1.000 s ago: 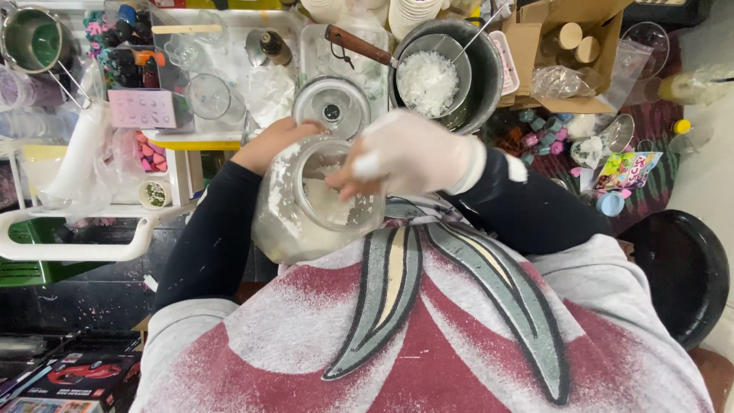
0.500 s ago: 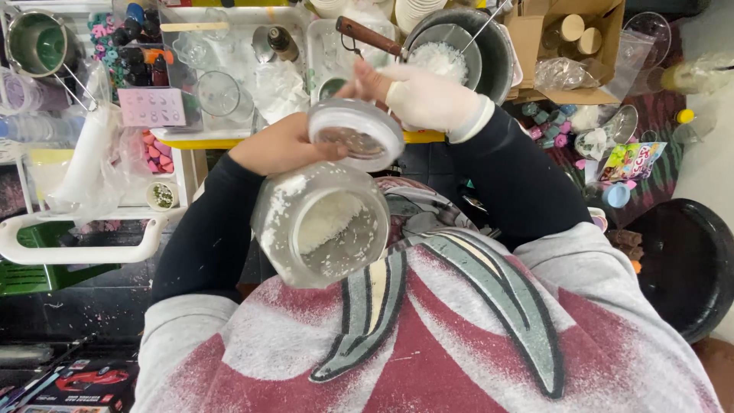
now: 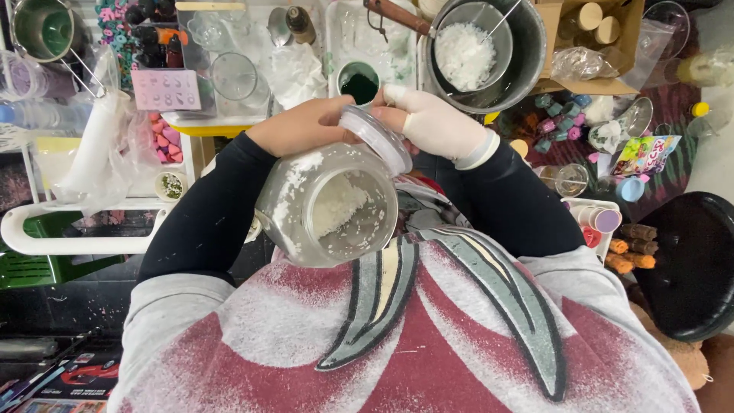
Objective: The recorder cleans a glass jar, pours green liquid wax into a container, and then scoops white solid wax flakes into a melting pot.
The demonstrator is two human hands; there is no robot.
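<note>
Head view, both hands, left (image 3: pixel 302 126), gloved right (image 3: pixel 432 122), gripping jar lid (image 3: pixel 376 138) over tilted jar (image 3: pixel 329 206), steel pot (image 3: pixel 527 53) beyond

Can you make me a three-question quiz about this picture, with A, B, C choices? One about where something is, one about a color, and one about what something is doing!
1. Where is the sieve of white flakes?
A. inside the metal pot
B. on the stool
C. in the jar

2. What colour is the glove on the right hand?
A. blue
B. white
C. black

3. How does the jar sit?
A. lid held at its mouth
B. lid lying on the table
C. jar empty

Answers:
1. A, the sieve rests in the pot.
2. B, the glove looks white.
3. A, both hands, the bare left hand too, hold the lid there.
</note>
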